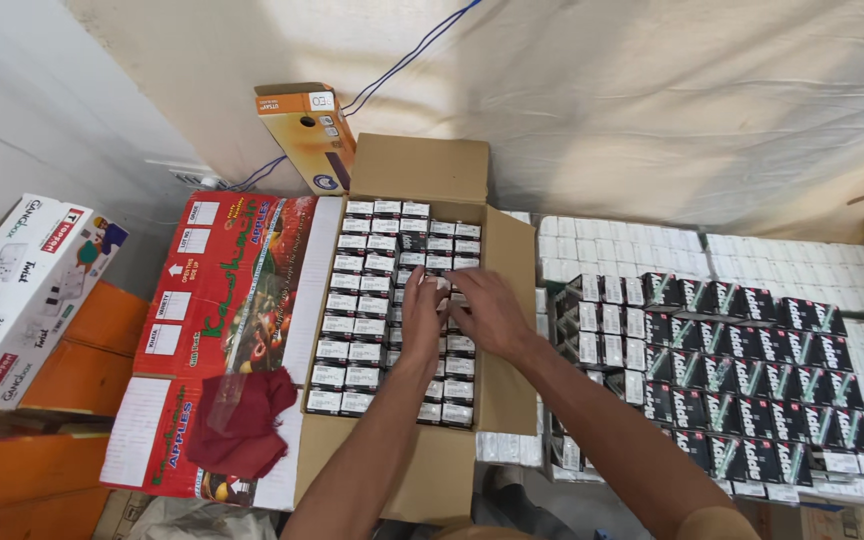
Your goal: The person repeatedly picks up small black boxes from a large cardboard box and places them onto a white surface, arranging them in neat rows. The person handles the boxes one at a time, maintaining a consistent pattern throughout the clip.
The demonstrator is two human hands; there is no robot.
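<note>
Two hands [457,310] atop boxed packets [362,300]

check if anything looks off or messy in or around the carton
The small boxes in the carton sit in tidy rows; both hands, left and right, rest on them. Two oddities: a dark red cloth lies crumpled on the fruit box beside it, and an orange box leans tilted behind.

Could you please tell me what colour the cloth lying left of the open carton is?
Dark red; the cloth shows best in the head view.
</note>
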